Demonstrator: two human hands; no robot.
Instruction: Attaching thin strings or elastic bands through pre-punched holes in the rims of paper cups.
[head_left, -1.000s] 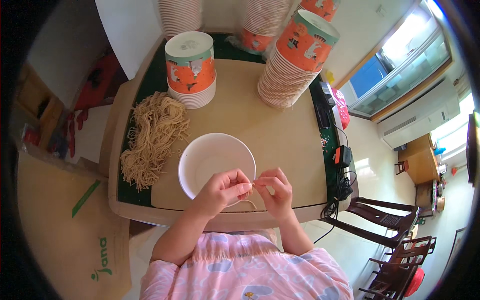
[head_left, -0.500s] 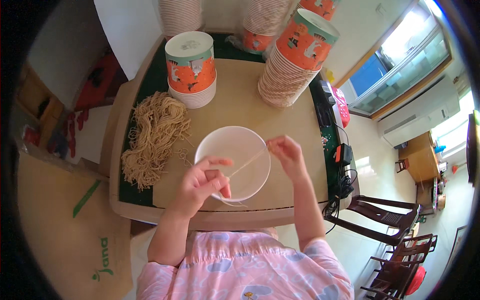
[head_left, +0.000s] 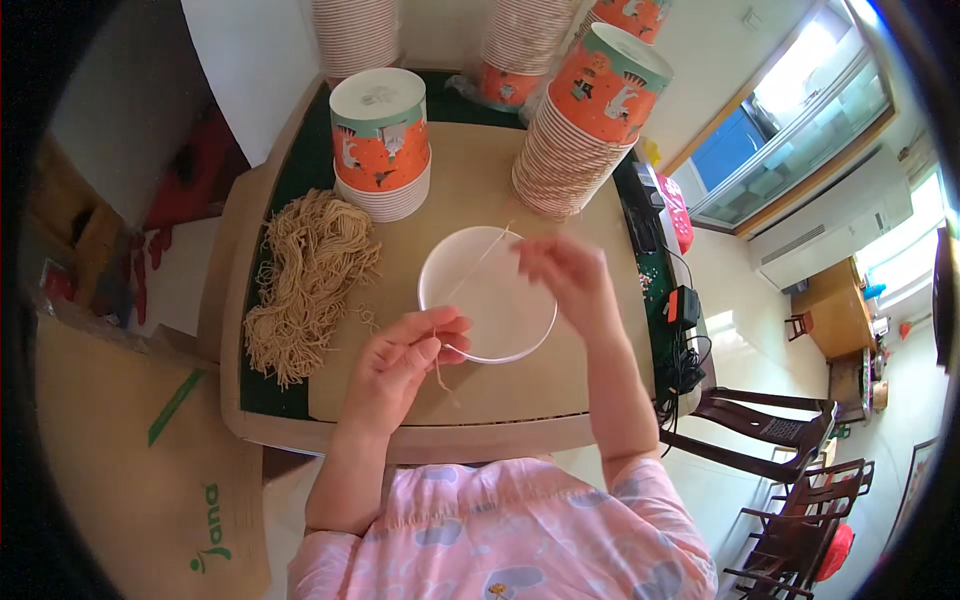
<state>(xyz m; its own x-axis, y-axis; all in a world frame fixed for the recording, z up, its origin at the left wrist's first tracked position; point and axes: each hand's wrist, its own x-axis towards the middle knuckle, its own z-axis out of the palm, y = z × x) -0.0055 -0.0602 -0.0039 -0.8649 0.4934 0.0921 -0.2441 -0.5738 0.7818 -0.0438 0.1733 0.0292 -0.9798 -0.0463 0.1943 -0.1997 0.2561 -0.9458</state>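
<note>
A white paper bucket (head_left: 488,318) stands in front of me, its round mouth facing up. My left hand (head_left: 395,358) is closed at its near left rim, pinching a thin beige cord (head_left: 478,272). One length of the cord slants across the bucket's mouth to the far rim; a short tail dangles below my left fingers. Over the right side of the rim is my right hand (head_left: 572,278), bent at the fingers and smeared by motion; whether anything is in it I cannot make out. A heap of cut beige cords (head_left: 310,285) lies to the left.
Behind stand a short stack of orange-and-green paper buckets (head_left: 382,150) and a taller leaning stack (head_left: 580,130), with more wrapped stacks at the back. Black cables and an orange-black plug (head_left: 684,307) line the table's right edge. A dark wooden chair (head_left: 765,435) stands at the right.
The bucket has shifted away from me and to the right. My right hand has come off the cord's far end, which now rests by the far rim; my left hand still pinches the cord.
</note>
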